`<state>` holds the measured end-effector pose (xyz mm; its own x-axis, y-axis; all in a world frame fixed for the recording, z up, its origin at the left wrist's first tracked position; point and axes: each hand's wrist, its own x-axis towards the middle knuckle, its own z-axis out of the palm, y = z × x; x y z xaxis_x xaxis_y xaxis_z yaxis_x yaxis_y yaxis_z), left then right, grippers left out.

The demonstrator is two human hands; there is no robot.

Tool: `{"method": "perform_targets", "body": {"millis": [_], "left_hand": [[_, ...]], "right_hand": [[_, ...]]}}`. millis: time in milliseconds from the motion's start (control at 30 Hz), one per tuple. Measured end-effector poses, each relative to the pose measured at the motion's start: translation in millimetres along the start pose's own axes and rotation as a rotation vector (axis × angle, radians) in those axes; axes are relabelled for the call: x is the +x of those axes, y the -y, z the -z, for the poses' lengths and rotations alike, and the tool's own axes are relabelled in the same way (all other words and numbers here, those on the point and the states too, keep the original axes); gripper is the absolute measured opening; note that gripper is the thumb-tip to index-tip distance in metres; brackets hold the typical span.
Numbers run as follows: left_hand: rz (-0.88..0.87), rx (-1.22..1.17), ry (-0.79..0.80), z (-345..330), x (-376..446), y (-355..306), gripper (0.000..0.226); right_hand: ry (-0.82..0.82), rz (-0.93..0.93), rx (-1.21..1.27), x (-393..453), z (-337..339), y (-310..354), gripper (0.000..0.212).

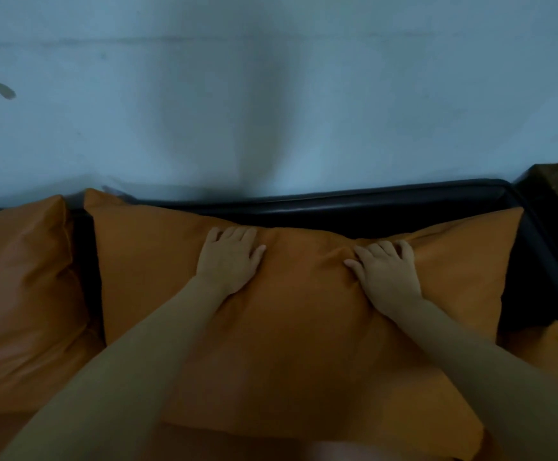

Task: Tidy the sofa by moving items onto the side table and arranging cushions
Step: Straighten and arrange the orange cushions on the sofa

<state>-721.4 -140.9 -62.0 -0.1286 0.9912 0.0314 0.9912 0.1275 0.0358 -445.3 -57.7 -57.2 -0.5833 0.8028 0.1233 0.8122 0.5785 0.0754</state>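
**Hands flat on the orange cushion**

Cushion [304, 327], large and roughly square, fills the middle of the view. Its cover is a burnt-orange fabric, smooth and matte, with pointed corners at the upper left and upper right. It leans back against the sofa's dark frame [387, 197], its top edge sagging in the middle, and its lower edge lies forward on the orange seat. The stuffing looks soft: the cover dents and puckers into short creases where the hands bear on it.

Left hand [227, 257] lies palm down near the cushion's upper edge, left of centre. Its fingers [237, 234] are spread and nearly straight, pressing into the fabric, curled round nothing. Right hand [387, 271] lies palm down further right, at about the same height. Its fingers [384, 247] are also spread and bend slightly at the tips, where the fabric bunches into a fold; whether they pinch that fold or only push it cannot be told. Both bare forearms reach in from the bottom of the view.

A second cushion [21, 294] of the same orange stands to the left, plump and rounded, with a faint sheen and a deep crease near its right side. A dark gap separates the two. The frame is black, glossy and tubular, running along the back and turning down the right side. Behind it is a pale blue-grey wall [271, 94].
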Motion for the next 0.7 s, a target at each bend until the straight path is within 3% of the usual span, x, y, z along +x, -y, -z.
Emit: {"method": "perform_targets", "body": {"millis": [133,267,467,600,700], "left_hand": [[0.021,0.098,-0.127,-2,-3,-8,0.043],[0.072,0.089,-0.387,4,-17,-6,0.035],[0.204,0.088,-0.648,37,-40,23,0.032],[0.166,0.074,-0.589,48,-35,41,0.031],[0.025,0.050,-0.462,42,-26,29,0.030]], "right_hand": [[-0.217,-0.056,0.102,-2,1,7,0.047],[-0.460,-0.075,0.203,-5,14,11,0.035],[-0.597,0.057,0.349,21,58,35,0.043],[-0.537,0.079,0.337,59,56,38,0.035],[-0.446,-0.013,0.268,40,18,23,0.047]]}}
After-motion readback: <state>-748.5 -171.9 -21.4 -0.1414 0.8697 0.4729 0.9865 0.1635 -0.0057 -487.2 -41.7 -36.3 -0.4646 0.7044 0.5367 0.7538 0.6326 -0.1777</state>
